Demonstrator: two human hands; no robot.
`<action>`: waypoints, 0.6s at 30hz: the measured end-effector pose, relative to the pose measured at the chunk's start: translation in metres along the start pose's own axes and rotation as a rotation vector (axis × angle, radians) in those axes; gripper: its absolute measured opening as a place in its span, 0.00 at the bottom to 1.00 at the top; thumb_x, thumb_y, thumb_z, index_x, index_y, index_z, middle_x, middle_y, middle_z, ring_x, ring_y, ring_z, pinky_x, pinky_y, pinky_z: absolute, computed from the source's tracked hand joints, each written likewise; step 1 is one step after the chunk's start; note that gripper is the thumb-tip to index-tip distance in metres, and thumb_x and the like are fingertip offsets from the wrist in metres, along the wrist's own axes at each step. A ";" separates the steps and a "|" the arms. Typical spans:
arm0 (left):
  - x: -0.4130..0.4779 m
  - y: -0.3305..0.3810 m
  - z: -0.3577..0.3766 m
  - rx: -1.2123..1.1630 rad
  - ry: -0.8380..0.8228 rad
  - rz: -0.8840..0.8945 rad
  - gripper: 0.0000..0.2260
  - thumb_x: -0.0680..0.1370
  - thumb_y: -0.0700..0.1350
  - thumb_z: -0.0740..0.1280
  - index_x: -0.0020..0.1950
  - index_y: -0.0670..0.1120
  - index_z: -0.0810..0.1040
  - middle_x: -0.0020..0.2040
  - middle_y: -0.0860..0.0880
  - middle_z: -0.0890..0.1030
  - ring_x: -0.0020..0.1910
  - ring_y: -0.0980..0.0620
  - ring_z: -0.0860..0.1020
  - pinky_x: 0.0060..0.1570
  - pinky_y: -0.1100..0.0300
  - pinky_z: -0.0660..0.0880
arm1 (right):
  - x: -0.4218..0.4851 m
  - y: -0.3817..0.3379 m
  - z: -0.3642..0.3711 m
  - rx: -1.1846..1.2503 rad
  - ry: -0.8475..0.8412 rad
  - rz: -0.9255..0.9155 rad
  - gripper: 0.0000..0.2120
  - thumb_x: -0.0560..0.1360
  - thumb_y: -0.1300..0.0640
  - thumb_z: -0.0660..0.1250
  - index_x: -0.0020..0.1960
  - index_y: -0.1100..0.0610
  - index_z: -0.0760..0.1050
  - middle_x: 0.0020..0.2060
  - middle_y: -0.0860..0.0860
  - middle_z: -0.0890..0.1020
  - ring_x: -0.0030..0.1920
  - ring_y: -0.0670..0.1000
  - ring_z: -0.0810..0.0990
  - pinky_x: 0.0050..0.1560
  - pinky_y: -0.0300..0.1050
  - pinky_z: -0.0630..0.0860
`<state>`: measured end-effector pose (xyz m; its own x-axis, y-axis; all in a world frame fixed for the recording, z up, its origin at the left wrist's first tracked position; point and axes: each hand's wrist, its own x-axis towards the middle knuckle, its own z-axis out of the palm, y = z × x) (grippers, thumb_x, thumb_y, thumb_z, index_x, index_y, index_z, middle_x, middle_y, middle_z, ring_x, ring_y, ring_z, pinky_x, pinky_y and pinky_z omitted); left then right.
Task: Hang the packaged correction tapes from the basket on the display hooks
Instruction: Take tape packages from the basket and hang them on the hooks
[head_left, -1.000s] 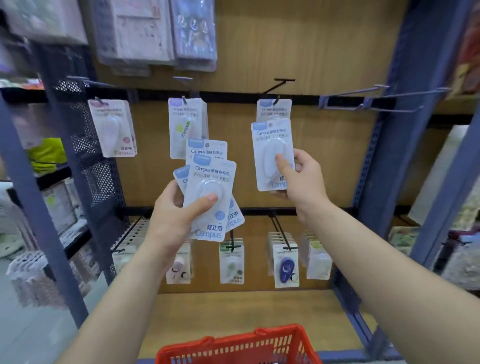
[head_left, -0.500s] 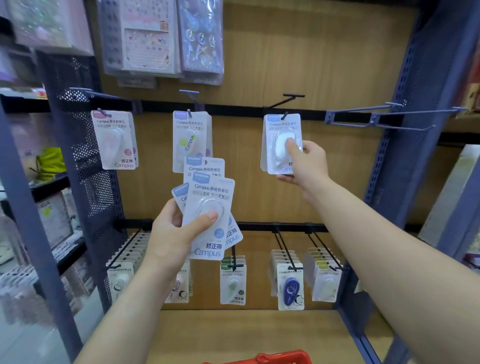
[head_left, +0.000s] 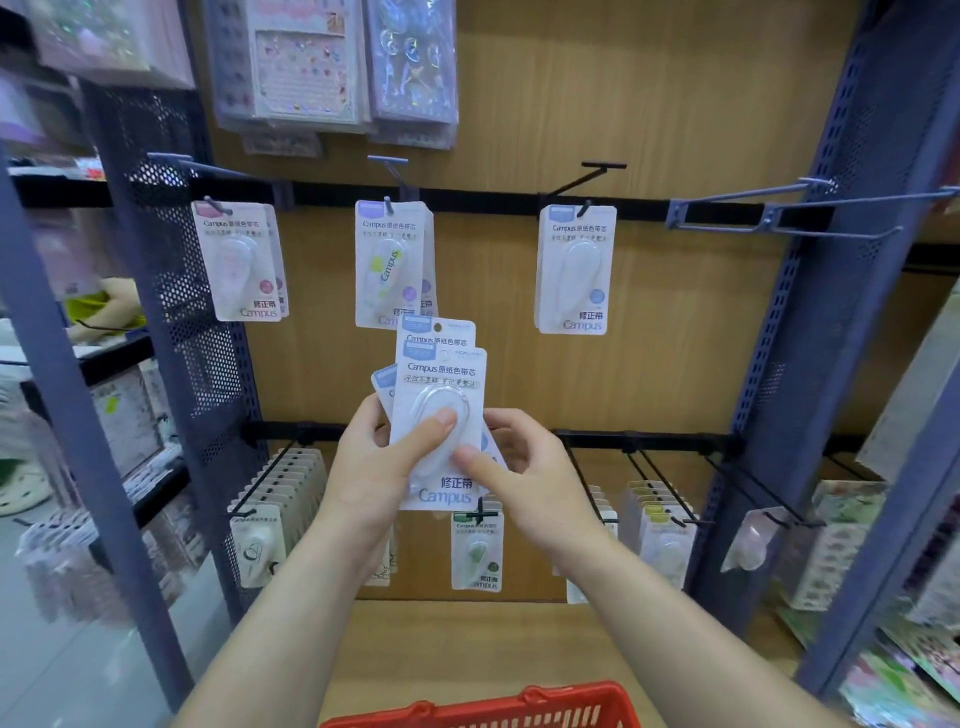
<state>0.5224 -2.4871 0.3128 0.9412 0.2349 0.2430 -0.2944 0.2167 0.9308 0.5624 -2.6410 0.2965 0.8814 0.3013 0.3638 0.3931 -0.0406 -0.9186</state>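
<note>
My left hand holds a fanned stack of packaged correction tapes, thumb pressed on the front blister. My right hand touches the same stack from the right, its thumb on the front pack's lower edge and fingers behind. On the upper rail, packs hang from three hooks: a pink-dot pack at left, a purple-dot pack in the middle, a blue-dot pack at right. The red basket's rim shows at the bottom edge.
A bare double hook juts out at the upper right. The lower rail carries several full hooks of correction tapes. Sticker sheets hang above. Blue metal uprights frame the bay on both sides.
My right hand left a blue-dot pack hanging on the upper right hook, dropped down and came to the stack in my left hand. The view tilted down, showing more of the basket.
</note>
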 end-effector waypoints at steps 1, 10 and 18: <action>0.000 0.000 0.000 -0.003 -0.002 -0.001 0.20 0.72 0.45 0.75 0.64 0.49 0.78 0.55 0.46 0.86 0.52 0.42 0.86 0.48 0.43 0.83 | -0.001 0.000 0.000 0.009 0.014 -0.005 0.15 0.76 0.51 0.75 0.61 0.46 0.78 0.51 0.45 0.85 0.53 0.48 0.84 0.53 0.48 0.83; -0.001 -0.001 0.006 0.050 -0.004 0.017 0.25 0.70 0.51 0.75 0.66 0.49 0.76 0.57 0.50 0.86 0.55 0.47 0.85 0.53 0.44 0.82 | 0.002 -0.002 -0.004 -0.012 0.049 -0.020 0.16 0.72 0.49 0.78 0.55 0.38 0.77 0.51 0.41 0.83 0.49 0.51 0.86 0.51 0.52 0.84; 0.004 0.001 0.001 0.075 -0.006 -0.040 0.17 0.81 0.40 0.68 0.69 0.51 0.74 0.59 0.50 0.85 0.56 0.44 0.85 0.53 0.42 0.82 | 0.006 -0.011 -0.014 0.183 0.121 0.110 0.13 0.78 0.59 0.71 0.58 0.56 0.71 0.49 0.51 0.88 0.50 0.54 0.87 0.57 0.63 0.82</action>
<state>0.5260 -2.4867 0.3146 0.9530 0.2217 0.2062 -0.2432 0.1547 0.9576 0.5669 -2.6526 0.3107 0.9455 0.1880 0.2658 0.2487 0.1096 -0.9624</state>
